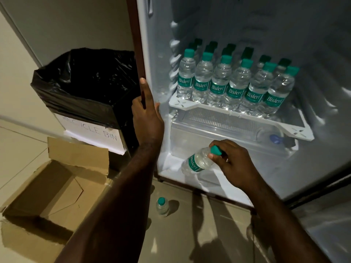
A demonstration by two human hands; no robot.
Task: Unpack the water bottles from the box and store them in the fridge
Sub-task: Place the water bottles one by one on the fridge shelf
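Green-capped and clear, the water bottle (197, 161) lies tilted at lower centre of the frame, base toward the fridge (237, 118) floor, its neck pinched by the right hand (230, 164), which reaches in from the lower right. The left hand (147, 118) grips the fridge's brown side edge at centre, arm stretched up from below. More bottles (231, 82) fill the shelf (237, 115) at upper right. One bottle (162, 205) stands on the floor beside the open cardboard box (47, 188) at lower left.

Bottles (228, 86) on fridge shelf (190, 105); box (47, 186) left, prob. empty.
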